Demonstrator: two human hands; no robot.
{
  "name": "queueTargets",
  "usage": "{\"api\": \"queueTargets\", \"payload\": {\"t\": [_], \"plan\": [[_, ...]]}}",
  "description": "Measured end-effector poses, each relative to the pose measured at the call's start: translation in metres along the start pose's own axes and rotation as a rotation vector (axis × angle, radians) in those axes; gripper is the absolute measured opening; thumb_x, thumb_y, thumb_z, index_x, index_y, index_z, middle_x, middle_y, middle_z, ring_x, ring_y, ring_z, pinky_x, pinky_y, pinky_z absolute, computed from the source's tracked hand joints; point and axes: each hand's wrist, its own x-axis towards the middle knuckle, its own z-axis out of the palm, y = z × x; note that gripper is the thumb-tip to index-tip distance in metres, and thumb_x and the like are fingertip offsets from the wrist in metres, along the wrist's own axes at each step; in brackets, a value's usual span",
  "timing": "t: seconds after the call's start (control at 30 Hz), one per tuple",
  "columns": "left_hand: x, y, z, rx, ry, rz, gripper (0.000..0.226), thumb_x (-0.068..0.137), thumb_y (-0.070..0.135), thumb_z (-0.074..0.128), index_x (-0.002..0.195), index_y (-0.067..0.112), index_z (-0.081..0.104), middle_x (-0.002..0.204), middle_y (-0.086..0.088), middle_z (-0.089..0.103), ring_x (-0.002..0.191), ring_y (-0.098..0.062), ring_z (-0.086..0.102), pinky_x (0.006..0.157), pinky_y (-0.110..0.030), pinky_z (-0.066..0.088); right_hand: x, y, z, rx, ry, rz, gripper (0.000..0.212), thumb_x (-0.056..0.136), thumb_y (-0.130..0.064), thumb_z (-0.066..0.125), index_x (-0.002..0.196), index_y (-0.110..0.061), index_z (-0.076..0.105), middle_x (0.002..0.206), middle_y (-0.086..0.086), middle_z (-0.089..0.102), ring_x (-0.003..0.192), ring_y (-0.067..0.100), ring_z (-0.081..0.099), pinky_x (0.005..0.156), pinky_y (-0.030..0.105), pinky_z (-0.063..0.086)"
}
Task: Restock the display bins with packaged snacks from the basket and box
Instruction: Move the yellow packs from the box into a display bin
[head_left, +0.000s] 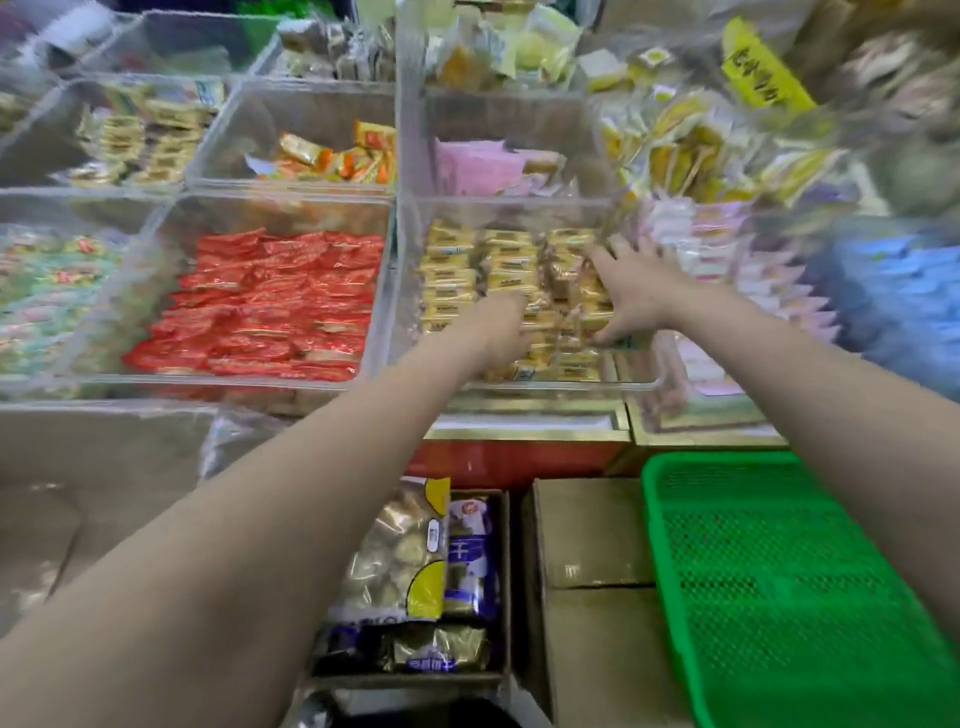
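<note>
- Closest, low on the right, is a green basket (800, 597) with holes in its sides. No snacks show inside it.
- Left of the basket is a shut brown box (592, 535).
- Left of that is an open box (505, 571) holding big bags (400, 556) of snacks.
- Both bare arms reach up and over these to the clear bins.
- The left hand (501, 325) is in the yellow bin (519, 385). Its fingers curl down into the yellow packs (467, 270). The picture is blurry, so I cannot tell if it holds one.
- The right hand (631, 296) is in the same bin, on the right side. Its fingers are spread wide and straight, lying flat on the packs. It holds nothing.
- The yellow packs sit in neat rows and nearly fill the bin.
- Just left is a bin of red packs (270, 306).
- Just right is a bin of pink and white packs (727, 260), with blue packs (898, 296) past it.
- Farther back are bins with orange packs (337, 158), pink packs (483, 161) and gold packs (145, 140).
- The farthest bins are too blurry to tell.
</note>
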Motion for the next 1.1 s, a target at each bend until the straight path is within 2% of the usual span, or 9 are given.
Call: {"api": "queueTargets", "payload": {"t": [0.1, 0.23, 0.37, 0.5, 0.63, 0.73, 0.83, 0.93, 1.1], "plan": [[0.018, 0.007, 0.017, 0.235, -0.137, 0.056, 0.053, 0.094, 0.019, 0.044, 0.142, 0.002, 0.028, 0.147, -0.017, 0.027, 0.134, -0.031, 0.03, 0.109, -0.043, 0.031, 0.015, 0.01, 0.011, -0.181, -0.031, -0.101, 0.099, 0.066, -0.048, 0.078, 0.142, -0.012, 0.025, 0.142, 0.017, 0.03, 0.13, 0.037, 0.028, 0.107, 0.051, 0.026], [0.018, 0.0, 0.027, 0.301, -0.204, 0.01, 0.058, 0.096, 0.029, 0.041, 0.145, 0.003, 0.023, 0.152, -0.014, 0.02, 0.14, -0.027, 0.023, 0.112, -0.04, 0.024, 0.042, 0.002, 0.015, -0.325, -0.038, -0.201, 0.094, 0.068, -0.051, 0.074, 0.141, -0.011, 0.03, 0.143, 0.017, 0.032, 0.132, 0.037, 0.027, 0.109, 0.051, 0.022], [0.022, -0.007, 0.027, 0.42, -0.183, -0.004, 0.054, 0.095, 0.04, 0.039, 0.135, 0.003, 0.037, 0.14, -0.016, 0.04, 0.129, -0.028, 0.038, 0.11, -0.041, 0.026, 0.066, -0.001, 0.022, -0.184, -0.033, -0.226, 0.098, 0.069, -0.05, 0.075, 0.144, -0.011, 0.024, 0.148, 0.016, 0.024, 0.136, 0.039, 0.022, 0.109, 0.054, 0.02], [0.025, -0.009, 0.032, 0.494, -0.192, -0.006, 0.061, 0.096, 0.044, 0.033, 0.14, 0.0, 0.03, 0.146, -0.019, 0.032, 0.136, -0.028, 0.03, 0.114, -0.043, 0.02, 0.067, 0.009, 0.059, -0.164, -0.06, -0.163, 0.108, 0.077, -0.052, 0.068, 0.151, -0.014, -0.002, 0.157, 0.015, -0.002, 0.144, 0.037, 0.0, 0.114, 0.054, 0.004], [0.026, -0.011, 0.031, 0.457, -0.176, 0.017, 0.061, 0.095, 0.043, 0.037, 0.139, 0.002, 0.031, 0.146, -0.017, 0.033, 0.136, -0.027, 0.03, 0.115, -0.042, 0.019, 0.059, 0.006, 0.072, -0.135, -0.076, -0.074, 0.125, 0.07, -0.062, 0.067, 0.148, -0.015, -0.02, 0.154, 0.015, -0.025, 0.142, 0.037, -0.019, 0.113, 0.056, -0.007], [0.015, -0.02, 0.024, 0.32, 0.013, 0.095, 0.05, 0.092, 0.028, 0.044, 0.136, 0.004, 0.039, 0.141, -0.012, 0.041, 0.129, -0.026, 0.039, 0.111, -0.039, 0.025, 0.052, -0.01, 0.047, -0.102, -0.079, -0.058, 0.125, 0.071, -0.054, 0.073, 0.148, -0.011, -0.015, 0.154, 0.017, -0.023, 0.141, 0.037, -0.02, 0.112, 0.056, -0.008], [-0.013, -0.039, 0.009, 0.143, 0.305, 0.157, 0.042, 0.085, 0.016, 0.045, 0.124, 0.002, 0.053, 0.128, -0.014, 0.053, 0.115, -0.032, 0.051, 0.096, -0.044, 0.039, 0.034, -0.042, 0.016, -0.055, -0.012, -0.152, 0.103, 0.079, -0.038, 0.071, 0.151, -0.013, 0.003, 0.155, 0.02, -0.014, 0.142, 0.037, -0.016, 0.112, 0.054, -0.008], [-0.061, -0.076, -0.007, 0.104, 0.508, 0.184, 0.043, 0.075, 0.018, 0.036, 0.106, 0.0, 0.061, 0.107, -0.017, 0.06, 0.094, -0.034, 0.058, 0.077, -0.043, 0.046, 0.005, -0.104, -0.001, -0.03, 0.071, -0.322, 0.081, 0.083, -0.04, 0.065, 0.146, -0.013, 0.022, 0.156, 0.018, 0.0, 0.144, 0.035, -0.007, 0.114, 0.053, -0.005], [-0.163, -0.171, -0.019, 0.024, 0.737, -0.032, 0.028, 0.072, 0.011, 0.042, 0.093, 0.005, 0.059, 0.095, -0.014, 0.057, 0.089, -0.028, 0.052, 0.074, -0.038, 0.038, -0.032, -0.253, -0.004, 0.203, 0.151, -0.738, 0.047, 0.086, -0.025, 0.059, 0.125, -0.001, 0.049, 0.141, 0.024, 0.033, 0.132, 0.035, 0.029, 0.109, 0.045, 0.026]]}}
